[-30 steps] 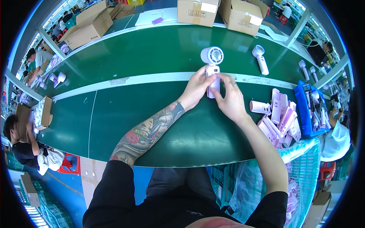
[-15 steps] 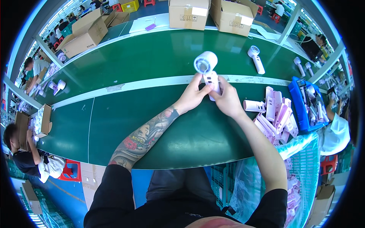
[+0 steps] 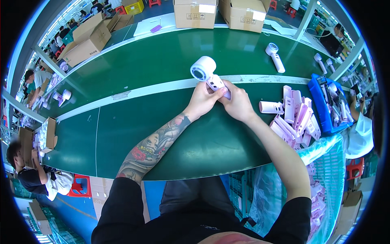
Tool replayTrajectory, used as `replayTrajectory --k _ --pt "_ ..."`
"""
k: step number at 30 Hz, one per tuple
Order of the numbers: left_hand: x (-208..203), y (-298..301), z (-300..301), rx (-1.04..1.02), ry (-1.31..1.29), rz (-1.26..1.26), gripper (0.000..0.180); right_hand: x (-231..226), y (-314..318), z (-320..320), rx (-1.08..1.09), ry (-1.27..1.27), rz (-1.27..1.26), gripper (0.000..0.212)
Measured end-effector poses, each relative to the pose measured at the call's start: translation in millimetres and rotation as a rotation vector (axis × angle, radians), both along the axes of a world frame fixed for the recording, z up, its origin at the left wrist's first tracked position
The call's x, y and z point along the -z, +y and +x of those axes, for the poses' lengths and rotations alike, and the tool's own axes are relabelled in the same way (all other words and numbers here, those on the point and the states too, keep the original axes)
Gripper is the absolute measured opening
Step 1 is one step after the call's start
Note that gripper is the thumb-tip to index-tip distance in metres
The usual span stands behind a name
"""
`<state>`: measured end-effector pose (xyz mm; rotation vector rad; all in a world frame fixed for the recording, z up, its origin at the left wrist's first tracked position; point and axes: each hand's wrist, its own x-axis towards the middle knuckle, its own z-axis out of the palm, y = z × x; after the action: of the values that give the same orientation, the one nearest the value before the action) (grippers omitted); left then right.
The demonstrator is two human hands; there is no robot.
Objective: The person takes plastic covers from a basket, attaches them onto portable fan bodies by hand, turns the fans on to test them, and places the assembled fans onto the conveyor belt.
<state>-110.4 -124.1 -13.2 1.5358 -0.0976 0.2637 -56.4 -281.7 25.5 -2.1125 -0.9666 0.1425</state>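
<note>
Over the near part of the green bench, my left hand (image 3: 202,101) and my right hand (image 3: 238,104) are both closed around the pale pink handle of a handheld fan (image 3: 205,66). Its round white head tilts toward the far left, with the dark ring of its opening facing left and down. My thumbs press on the handle beneath its small dark openings. The fingers under the handle are hidden. Right of my right hand lies a loose pile of pink handle shells (image 3: 289,110).
A blue bin (image 3: 316,101) of parts stands beyond the shells. Another handheld fan (image 3: 275,57) lies on the green conveyor belt (image 3: 154,61). Cardboard boxes (image 3: 196,15) line the far side. A lined green crate (image 3: 339,162) sits by my right arm. Co-workers sit left and right.
The fan's head has swung to the left and tilted, so its opening faces further left. Both hands stay closed on the handle and have shifted slightly left.
</note>
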Motion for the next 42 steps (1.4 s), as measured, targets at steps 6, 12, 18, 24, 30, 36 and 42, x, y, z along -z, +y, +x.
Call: replayTrajectory --k 6,12,18,24,30,36,42 --pt "-6 -28 -10 0.048 -0.107 -0.165 0.063 -14 -18 13 -0.228 0.808 0.409 0.035" --pt "-13 -31 -19 0.065 -0.169 -0.013 0.077 -19 -13 4 -0.197 0.953 0.480 0.036" --pt "-9 -22 -15 0.048 -0.175 0.264 0.074 -7 -12 6 -0.122 0.830 0.429 0.036" --pt "2 -19 -12 0.089 -0.104 -0.039 0.061 -8 -15 14 0.011 0.964 0.523 0.036" --pt "-6 -8 -3 0.054 0.022 -0.012 0.044 -25 -48 64 0.022 1.089 0.647 0.039" --pt "-3 -15 -16 0.059 0.037 0.106 0.038 -7 -41 69 0.147 1.061 0.532 0.042" --pt "1 -19 -8 0.021 -0.042 0.142 0.035 5 -71 85 0.198 -0.055 -0.163 0.034"
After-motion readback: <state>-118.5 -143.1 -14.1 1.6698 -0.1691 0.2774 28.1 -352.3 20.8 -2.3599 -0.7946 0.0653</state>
